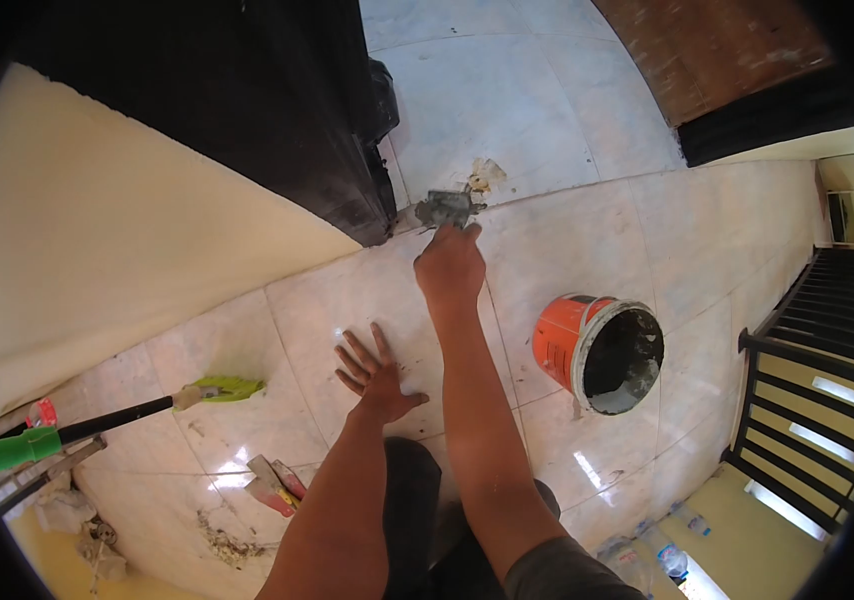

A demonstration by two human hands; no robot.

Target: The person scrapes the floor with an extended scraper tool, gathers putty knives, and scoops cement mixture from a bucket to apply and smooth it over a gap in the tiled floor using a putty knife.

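My right hand [450,262] is closed round a flat putty knife [450,207], whose blade rests on grey wet filler at the joint between floor tiles, beside the foot of the dark door frame. My left hand [379,378] lies spread on the pale tiles, fingers apart, holding nothing. Just beyond the blade is a broken, yellowish patch [488,175] in the floor. To the right of my forearm stands an orange bucket [559,340] with a smeared rim and a dark inside.
At the left are a green broom [232,388] and scrapers [275,487] on the tiles, with crumbs of debris [232,545] nearby. A black railing [807,400] stands at the right, plastic bottles [669,560] at the lower right. A dark door [247,90] rises at upper left.
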